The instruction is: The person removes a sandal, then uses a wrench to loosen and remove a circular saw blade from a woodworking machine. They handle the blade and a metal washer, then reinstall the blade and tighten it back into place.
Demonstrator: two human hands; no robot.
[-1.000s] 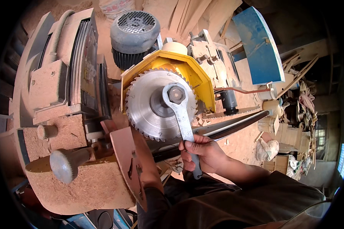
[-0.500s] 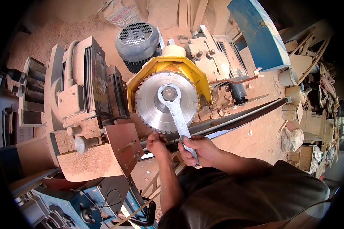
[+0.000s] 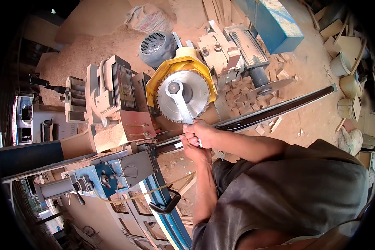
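Observation:
Both my hands are on a silver ring wrench [image 3: 182, 107], whose ring end sits around the centre nut [image 3: 173, 87] of a round toothed saw blade [image 3: 198, 92]. Wrapped over the handle just below the blade's lower edge is my right hand [image 3: 203, 132]. Below it, my left hand [image 3: 194, 151] closes round the handle's end, its fingers against the right hand. Behind the blade, a yellow guard [image 3: 153, 87] covers the top and sides. The handle's tip is mostly hidden by the fingers.
A grey motor [image 3: 157, 49] stands behind the guard. A second saw blade [image 3: 275, 89] is mounted at the right above wood offcuts [image 3: 246, 98]. A long dark rail [image 3: 275, 110] runs across in front. To the left are a reddish plate [image 3: 137, 125] and blue machine parts [image 3: 106, 177].
My left hand has come up from beside the blade's lower edge onto the wrench handle. The wrench still sits on the nut, and the view has shifted.

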